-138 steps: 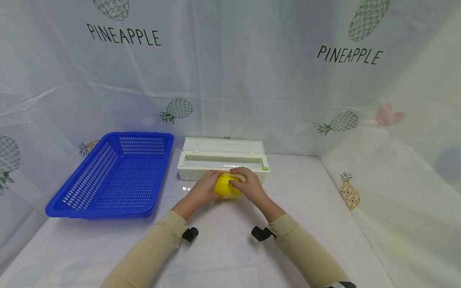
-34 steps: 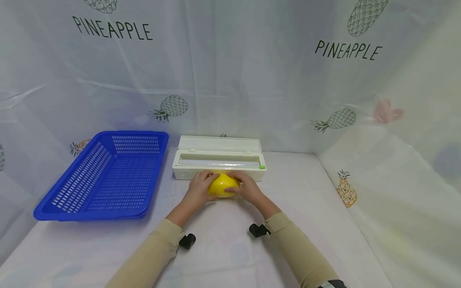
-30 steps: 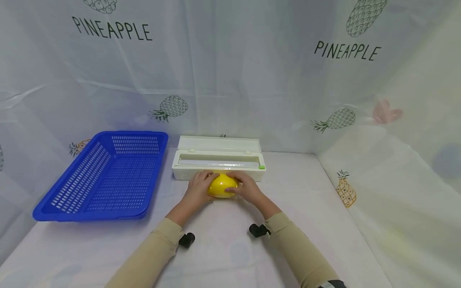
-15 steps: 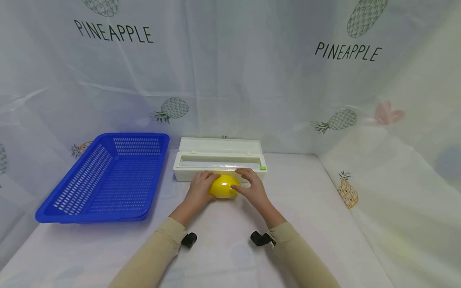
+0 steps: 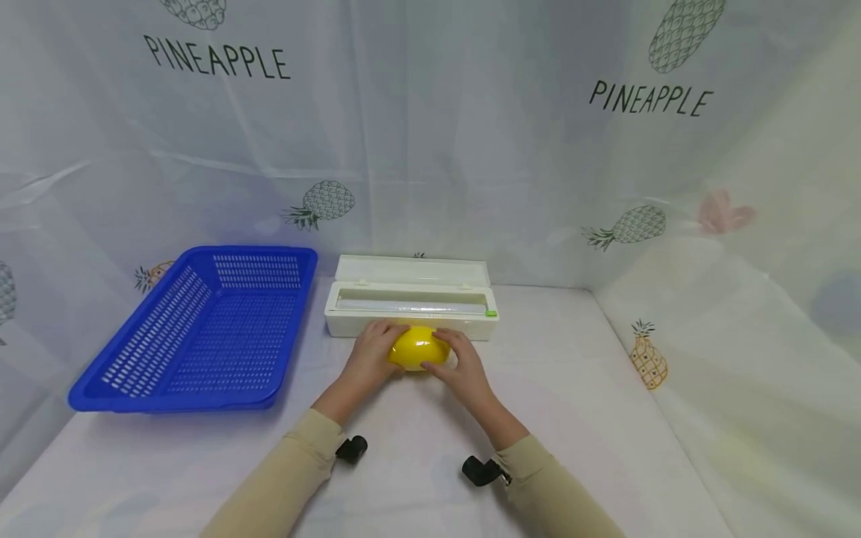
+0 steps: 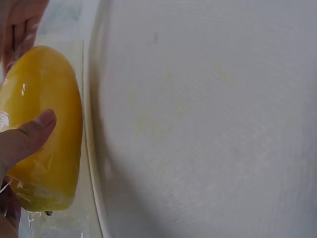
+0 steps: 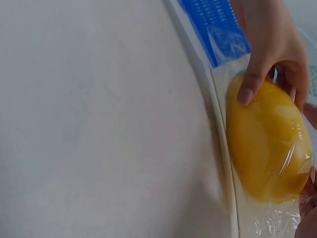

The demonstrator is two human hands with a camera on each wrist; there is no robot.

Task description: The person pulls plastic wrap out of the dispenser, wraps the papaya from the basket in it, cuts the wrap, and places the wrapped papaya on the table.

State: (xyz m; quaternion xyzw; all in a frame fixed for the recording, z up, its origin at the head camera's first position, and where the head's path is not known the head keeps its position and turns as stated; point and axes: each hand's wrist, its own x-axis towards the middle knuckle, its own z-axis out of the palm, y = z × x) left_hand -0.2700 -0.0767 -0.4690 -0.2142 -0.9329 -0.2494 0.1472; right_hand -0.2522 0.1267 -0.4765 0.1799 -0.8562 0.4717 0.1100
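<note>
A smooth yellow oval fruit, wrapped in shiny clear film, sits close in front of a white box in the head view. My left hand grips its left end, thumb on the near side and fingers over the top. At the other end, my right hand curves round it, forefinger on top and thumb low at the front. In the right wrist view, loose crinkled film gathers at the end by the right hand. A small dark green tip shows at one end in the left wrist view.
The long white box stands with its lid up and a roll of clear film inside. A blue mesh basket stands to the left. Behind the table hangs a pineapple-print cloth.
The right hand opened away from the fruit half a second ago and now has its fingertips back on it, with the forearm lower. My left hand keeps its hold.
</note>
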